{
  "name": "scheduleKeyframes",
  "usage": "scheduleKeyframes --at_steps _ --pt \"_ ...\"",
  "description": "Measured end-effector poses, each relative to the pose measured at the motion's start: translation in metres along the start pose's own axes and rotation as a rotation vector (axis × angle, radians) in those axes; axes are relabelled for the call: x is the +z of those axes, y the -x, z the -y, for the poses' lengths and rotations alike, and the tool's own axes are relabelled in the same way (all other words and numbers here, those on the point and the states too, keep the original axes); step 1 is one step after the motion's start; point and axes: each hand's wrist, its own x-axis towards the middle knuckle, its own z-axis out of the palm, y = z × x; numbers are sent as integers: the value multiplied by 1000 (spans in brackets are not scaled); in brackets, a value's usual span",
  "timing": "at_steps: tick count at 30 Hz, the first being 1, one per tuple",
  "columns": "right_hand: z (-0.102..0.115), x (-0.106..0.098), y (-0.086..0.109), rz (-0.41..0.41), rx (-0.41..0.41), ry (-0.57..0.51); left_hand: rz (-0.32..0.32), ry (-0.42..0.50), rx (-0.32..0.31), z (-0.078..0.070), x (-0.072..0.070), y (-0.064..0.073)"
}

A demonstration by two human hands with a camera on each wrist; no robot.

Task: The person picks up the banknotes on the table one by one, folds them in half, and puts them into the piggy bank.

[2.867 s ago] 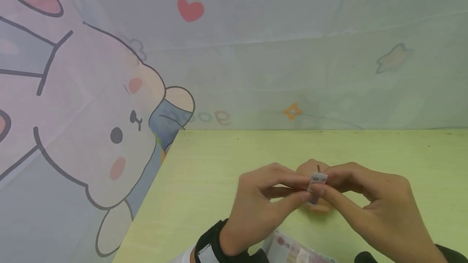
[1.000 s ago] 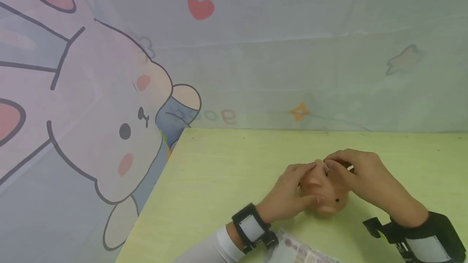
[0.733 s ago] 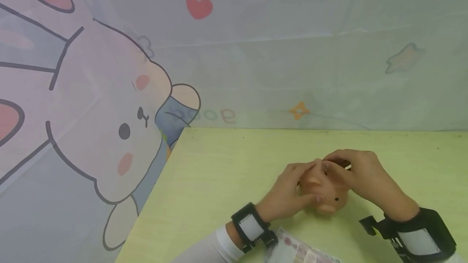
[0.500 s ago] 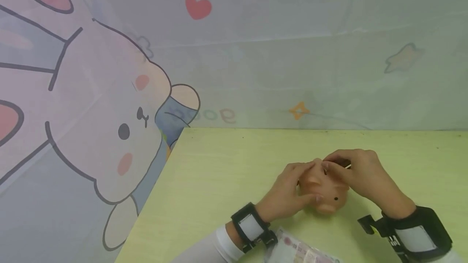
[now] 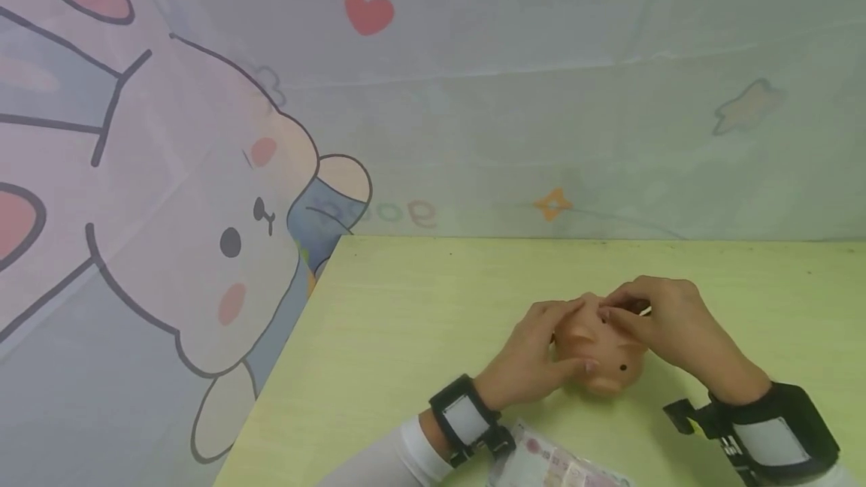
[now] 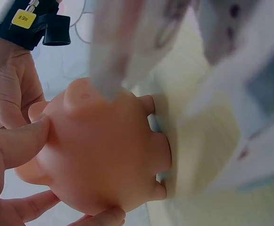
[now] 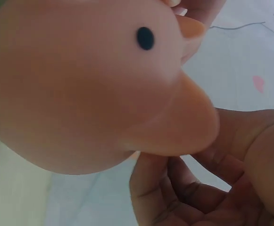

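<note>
A pink, pig-shaped piggy bank [image 5: 612, 352] stands on the table, its dark eye and ears facing up in the head view. My left hand [image 5: 521, 367] grips its left side, thumb near the snout and fingers spread over the back, as the left wrist view of the piggy bank [image 6: 99, 150] shows. At the top of the back, my right hand [image 5: 670, 329] has thumb and index finger bent together beside a small dark slot [image 5: 604, 319]. In the right wrist view an ear of the piggy bank [image 7: 179, 122] covers those fingertips, so anything between them is hidden.
A stack of pinkish banknotes [image 5: 551, 464] lies at the table's near edge, below my left wrist. Blurred banknotes [image 6: 122, 42] fill the upper part of the left wrist view. Behind the yellow-green table [image 5: 419, 337] hangs a printed cloth [image 5: 473, 141].
Earlier both hands held a small folded paper above the piggy bank. Since then, my left hand has gripped the piggy bank and my right hand has brought the paper to the slot; it no longer shows.
</note>
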Motion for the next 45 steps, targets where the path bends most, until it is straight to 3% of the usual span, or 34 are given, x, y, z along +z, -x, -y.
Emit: scheduleKeyframes --at_steps 11,15,19,21,24,27,28,31,35,39,42,45 --pt "17 -10 4 162 41 58 -18 -26 -16 -2 0 -3" --pt "27 -14 8 167 37 97 5 -61 -41 -3 0 -3" --pt "45 -21 18 113 10 146 2 -141 -59 -15 -8 2" --pt "55 -25 25 70 -21 165 -49 -206 -32 -25 -18 6" --pt "69 -25 36 8 -109 199 -147 -296 64 -43 -41 16" --pt "77 -19 47 28 -187 244 -170 -379 162 -60 -62 30" --pt "78 -15 51 50 -211 256 -153 -402 181 -64 -67 35" --pt "72 0 63 267 -203 249 -53 -490 220 -70 -71 51" --pt "55 23 82 541 -160 238 159 -625 215 -64 -55 70" --pt "42 44 97 593 -126 228 331 -766 154 -49 -33 85" --pt "36 54 105 591 -69 192 369 -830 121 -39 -22 91" --pt "31 60 109 590 -21 174 373 -812 110 -32 -16 93"
